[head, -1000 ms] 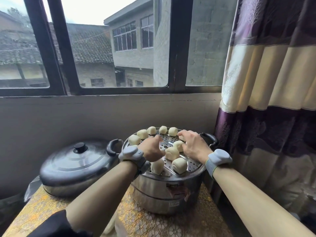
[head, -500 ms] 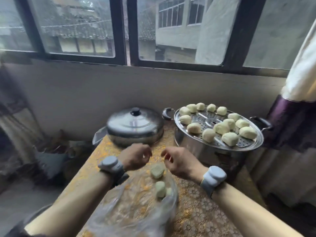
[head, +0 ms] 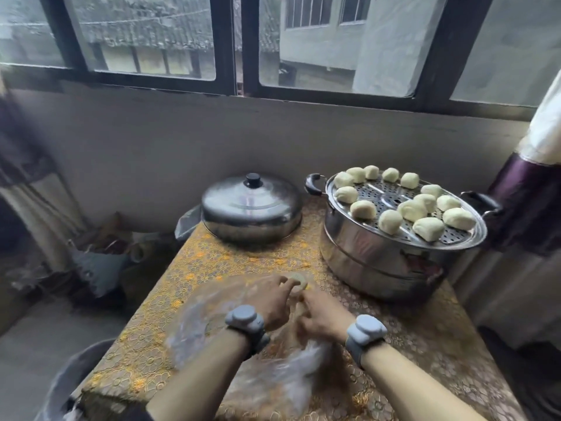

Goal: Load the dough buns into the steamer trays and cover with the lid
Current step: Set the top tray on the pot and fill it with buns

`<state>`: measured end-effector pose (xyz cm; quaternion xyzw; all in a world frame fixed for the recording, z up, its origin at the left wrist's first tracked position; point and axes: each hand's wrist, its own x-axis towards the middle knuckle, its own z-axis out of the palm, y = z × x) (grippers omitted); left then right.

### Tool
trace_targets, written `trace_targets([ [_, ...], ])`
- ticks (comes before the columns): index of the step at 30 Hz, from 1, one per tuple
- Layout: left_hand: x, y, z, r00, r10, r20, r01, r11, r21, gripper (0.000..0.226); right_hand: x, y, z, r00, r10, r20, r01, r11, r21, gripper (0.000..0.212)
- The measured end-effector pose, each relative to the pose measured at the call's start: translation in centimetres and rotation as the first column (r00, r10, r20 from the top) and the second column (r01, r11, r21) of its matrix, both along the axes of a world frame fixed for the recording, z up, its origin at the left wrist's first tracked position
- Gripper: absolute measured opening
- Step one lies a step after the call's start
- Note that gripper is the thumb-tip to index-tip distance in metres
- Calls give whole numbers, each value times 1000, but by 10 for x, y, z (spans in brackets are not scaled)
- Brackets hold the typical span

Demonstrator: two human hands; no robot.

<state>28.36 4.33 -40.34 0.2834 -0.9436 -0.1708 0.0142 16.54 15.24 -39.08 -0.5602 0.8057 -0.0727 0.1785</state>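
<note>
Both hands work at a clear plastic bag (head: 212, 323) lying on the gold floral tablecloth (head: 425, 335), in front of and to the left of the round stainless-steel steamer pot (head: 379, 256).

The left hand (head: 274, 302), with a grey band (head: 247, 322) at the wrist, has its fingers bent round one pale, loose dough bun (head: 297, 281) in the bag. This bun is well apart from the pot, on the side nearer the person. The right hand (head: 323, 317), wearing a matching grey wristband (head: 365, 332), sits just beside it. Its fingers curl toward the bag, but blur hides whether they grip anything.

On top of the steamer pot, a perforated steel tray (head: 455, 237) carries the pale dough buns already loaded (head: 428, 228). They are set around its rim and across its near half, with bare holes showing in the middle.

The domed steel lid with a black knob (head: 252, 208) rests on the cloth just left of the pot, off the tray. A dark-framed window (head: 239, 44) runs along the wall behind the pot, and a purple and cream curtain (head: 534, 183) hangs to its right.
</note>
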Motion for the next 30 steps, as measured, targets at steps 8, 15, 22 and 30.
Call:
trace_targets([
  [8, -42, -16, -5, 985, -79, 155, 89, 994, -57, 72, -6, 15, -4, 983, -136, 125, 149, 984, -99, 44],
  [15, -45, -26, 13, 999, -35, 8, 33, 988, 149, 47, -22, 30, 29, 946, -209, 246, 244, 962, -121, 57],
  [22, -41, -55, 81, 999, 37, 5, -36, 914, 404, 25, -47, 33, 117, 964, -77, 254, 155, 940, -304, 49],
  [30, -39, -5, 74, 867, -228, 444, -76, 818, 570, 18, -72, 32, 147, 946, -70, 316, 200, 895, -398, 50],
])
